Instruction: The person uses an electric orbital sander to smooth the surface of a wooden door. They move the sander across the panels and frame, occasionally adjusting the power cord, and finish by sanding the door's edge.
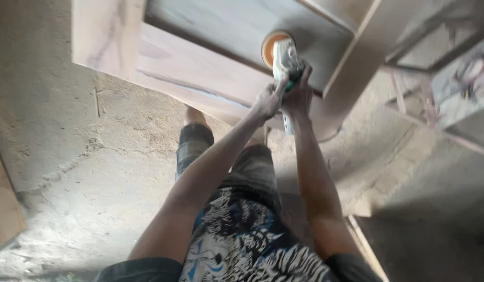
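A hand-held disc sander (284,58) with a pale body and an orange round pad (269,46) rests against a recessed panel of a wooden door-like piece (200,68). My left hand (267,99) grips the sander's body from the left side. My right hand (299,93) wraps around the same tool just beside it, over its green handle part. Both arms stretch forward over my knees. The pad sits near the panel's lower right corner, close to the frame's inner edge.
The wooden piece has a raised frame (352,68) around flat panels. A dusty concrete floor (85,156) spreads below. A plank edge (4,203) lies at the left. A metal or wooden rack (440,83) with clutter stands at the right.
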